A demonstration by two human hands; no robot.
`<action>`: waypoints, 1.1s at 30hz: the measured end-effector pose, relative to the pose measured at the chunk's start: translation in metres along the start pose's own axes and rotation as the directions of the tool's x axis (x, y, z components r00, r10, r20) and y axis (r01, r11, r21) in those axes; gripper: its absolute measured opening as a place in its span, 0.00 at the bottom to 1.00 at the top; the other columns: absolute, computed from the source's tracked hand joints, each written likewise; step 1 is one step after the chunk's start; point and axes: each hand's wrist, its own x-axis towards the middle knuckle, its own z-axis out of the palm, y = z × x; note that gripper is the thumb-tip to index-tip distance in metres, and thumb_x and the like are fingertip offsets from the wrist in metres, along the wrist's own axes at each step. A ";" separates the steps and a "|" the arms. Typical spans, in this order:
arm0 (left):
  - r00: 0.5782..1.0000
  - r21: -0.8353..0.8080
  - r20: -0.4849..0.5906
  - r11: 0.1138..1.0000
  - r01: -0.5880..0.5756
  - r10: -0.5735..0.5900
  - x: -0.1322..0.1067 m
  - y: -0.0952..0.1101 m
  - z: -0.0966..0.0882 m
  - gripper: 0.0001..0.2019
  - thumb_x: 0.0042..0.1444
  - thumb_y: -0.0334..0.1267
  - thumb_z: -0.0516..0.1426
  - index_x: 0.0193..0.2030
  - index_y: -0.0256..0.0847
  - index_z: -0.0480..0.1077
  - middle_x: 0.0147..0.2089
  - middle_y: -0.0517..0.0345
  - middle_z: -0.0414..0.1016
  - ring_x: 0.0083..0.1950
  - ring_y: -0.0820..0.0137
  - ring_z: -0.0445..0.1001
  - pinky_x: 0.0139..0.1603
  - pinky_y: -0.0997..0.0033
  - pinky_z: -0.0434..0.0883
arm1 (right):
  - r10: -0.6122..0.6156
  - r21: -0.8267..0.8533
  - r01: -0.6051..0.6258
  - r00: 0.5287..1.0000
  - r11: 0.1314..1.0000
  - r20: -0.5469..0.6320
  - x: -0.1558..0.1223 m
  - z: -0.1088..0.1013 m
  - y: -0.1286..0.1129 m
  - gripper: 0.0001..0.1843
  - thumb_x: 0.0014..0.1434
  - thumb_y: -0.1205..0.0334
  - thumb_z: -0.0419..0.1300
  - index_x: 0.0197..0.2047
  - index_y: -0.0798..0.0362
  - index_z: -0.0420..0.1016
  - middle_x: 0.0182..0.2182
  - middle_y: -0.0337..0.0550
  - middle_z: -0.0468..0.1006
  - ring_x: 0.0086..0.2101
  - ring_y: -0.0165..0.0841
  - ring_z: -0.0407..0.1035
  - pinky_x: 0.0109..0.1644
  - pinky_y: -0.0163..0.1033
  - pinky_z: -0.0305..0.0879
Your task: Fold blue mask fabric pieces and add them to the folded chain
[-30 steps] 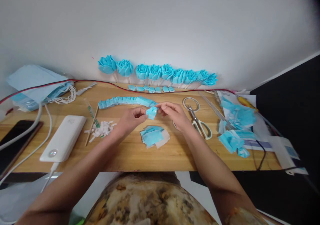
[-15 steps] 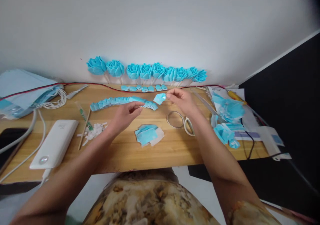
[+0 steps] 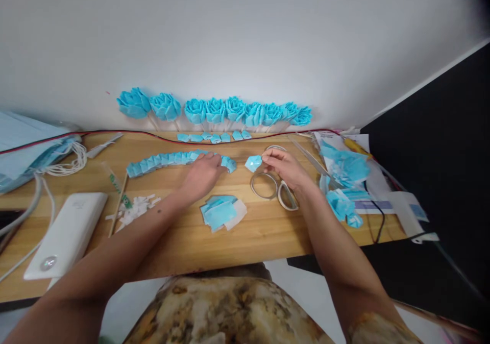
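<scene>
Near the desk's (image 3: 268,231) back edge, the right hand (image 3: 285,168) pinches a blue petal (image 3: 253,163); the left hand (image 3: 202,173) rests spread on the petal chain (image 3: 168,158).

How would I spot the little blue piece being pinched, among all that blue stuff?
On the wooden table, find the long curved chain of folded blue pieces below the blue roses. Just off its right end, the right hand pinches one folded blue piece, the only one held apart from the chain.
</scene>
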 end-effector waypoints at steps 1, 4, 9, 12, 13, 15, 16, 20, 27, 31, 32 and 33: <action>1.000 0.001 0.011 1.000 0.007 -0.007 0.000 0.001 0.002 0.14 0.66 0.30 0.51 0.44 0.40 0.78 0.39 0.47 0.71 0.44 0.57 0.67 0.41 0.60 0.60 | 0.018 0.014 -0.018 1.000 1.000 0.010 0.001 0.000 0.002 0.14 0.46 0.50 0.71 0.29 0.51 0.78 0.30 0.37 0.73 0.33 0.29 0.67 0.35 0.35 0.68; 0.998 0.000 0.043 0.999 0.037 -0.037 -0.001 0.004 0.006 0.13 0.66 0.31 0.51 0.46 0.39 0.77 0.41 0.47 0.71 0.46 0.57 0.66 0.42 0.60 0.60 | 0.074 0.031 -0.075 0.997 0.997 0.032 0.005 0.004 0.007 0.14 0.45 0.51 0.72 0.30 0.52 0.79 0.30 0.37 0.75 0.32 0.28 0.68 0.38 0.36 0.68; 0.996 -0.013 0.071 0.998 0.060 -0.059 0.000 0.006 0.009 0.14 0.67 0.34 0.50 0.52 0.41 0.76 0.40 0.48 0.70 0.45 0.56 0.66 0.42 0.58 0.61 | 0.124 0.011 -0.126 0.990 0.992 0.073 0.017 0.008 0.012 0.15 0.46 0.51 0.71 0.31 0.53 0.79 0.29 0.39 0.78 0.31 0.29 0.70 0.41 0.38 0.68; 0.997 0.005 0.069 0.999 0.040 -0.040 -0.001 0.007 0.006 0.13 0.66 0.32 0.52 0.51 0.41 0.76 0.40 0.48 0.70 0.45 0.55 0.66 0.42 0.58 0.62 | 0.114 -0.060 -0.110 0.990 0.992 0.078 0.026 0.010 0.019 0.14 0.46 0.51 0.70 0.30 0.53 0.79 0.28 0.39 0.79 0.32 0.30 0.71 0.41 0.38 0.67; 0.997 0.014 0.065 0.999 0.033 -0.034 -0.001 0.008 0.005 0.12 0.66 0.32 0.52 0.50 0.41 0.76 0.40 0.47 0.70 0.45 0.55 0.66 0.42 0.57 0.63 | 0.104 -0.101 -0.096 0.992 0.990 0.075 0.029 0.011 0.021 0.13 0.47 0.52 0.69 0.30 0.53 0.79 0.28 0.39 0.79 0.31 0.30 0.70 0.41 0.38 0.66; 0.998 0.028 0.059 0.999 0.020 -0.022 -0.001 0.011 0.002 0.12 0.65 0.31 0.52 0.48 0.40 0.76 0.41 0.46 0.70 0.46 0.54 0.66 0.42 0.57 0.63 | 0.081 -0.180 -0.069 0.995 0.981 0.058 0.032 0.014 0.026 0.11 0.48 0.53 0.67 0.29 0.53 0.79 0.27 0.38 0.79 0.31 0.31 0.70 0.41 0.38 0.66; 0.998 0.033 0.059 0.999 0.014 -0.015 -0.001 0.012 0.001 0.11 0.65 0.31 0.52 0.47 0.39 0.76 0.42 0.46 0.70 0.46 0.54 0.66 0.42 0.56 0.63 | 0.070 -0.216 -0.059 0.997 0.975 0.044 0.033 0.015 0.028 0.11 0.48 0.54 0.66 0.29 0.53 0.79 0.27 0.39 0.79 0.30 0.31 0.70 0.40 0.38 0.66; 0.998 0.053 0.067 0.999 -0.007 0.003 0.000 0.015 -0.002 0.12 0.65 0.29 0.51 0.49 0.37 0.75 0.43 0.46 0.70 0.46 0.55 0.67 0.44 0.56 0.64 | 0.010 -0.393 -0.004 1.000 0.920 0.012 0.032 0.021 0.029 0.10 0.51 0.55 0.63 0.28 0.52 0.78 0.25 0.38 0.78 0.28 0.31 0.68 0.35 0.37 0.63; 0.999 0.056 0.052 0.998 -0.005 0.002 -0.001 0.014 0.002 0.12 0.66 0.31 0.52 0.49 0.38 0.75 0.43 0.46 0.70 0.46 0.55 0.67 0.44 0.57 0.64 | 0.057 -0.223 -0.057 0.998 0.973 -0.005 0.031 0.019 0.028 0.11 0.48 0.52 0.65 0.28 0.52 0.78 0.26 0.38 0.77 0.29 0.30 0.68 0.37 0.37 0.65; 0.999 0.038 0.043 0.999 0.003 -0.005 -0.001 0.014 0.002 0.12 0.66 0.31 0.51 0.49 0.39 0.74 0.48 0.44 0.72 0.47 0.55 0.67 0.45 0.56 0.63 | 0.088 -0.034 -0.088 0.996 0.995 -0.018 0.029 0.014 0.021 0.14 0.45 0.50 0.70 0.28 0.52 0.78 0.30 0.40 0.79 0.31 0.31 0.70 0.39 0.38 0.69; 0.999 0.039 0.043 0.999 0.002 -0.004 -0.001 0.014 0.002 0.12 0.66 0.30 0.50 0.49 0.39 0.74 0.51 0.44 0.72 0.48 0.55 0.67 0.45 0.56 0.63 | 0.086 -0.033 -0.087 0.996 0.996 -0.018 0.029 0.014 0.020 0.14 0.45 0.50 0.70 0.28 0.52 0.78 0.30 0.40 0.78 0.31 0.31 0.70 0.39 0.38 0.69; 0.999 0.039 0.045 0.999 -0.002 0.001 -0.001 0.015 0.002 0.13 0.66 0.30 0.50 0.49 0.39 0.74 0.55 0.44 0.72 0.49 0.55 0.67 0.46 0.56 0.63 | 0.084 -0.048 -0.085 0.996 0.995 -0.013 0.028 0.015 0.020 0.14 0.45 0.50 0.70 0.28 0.52 0.78 0.29 0.39 0.78 0.30 0.30 0.69 0.37 0.37 0.68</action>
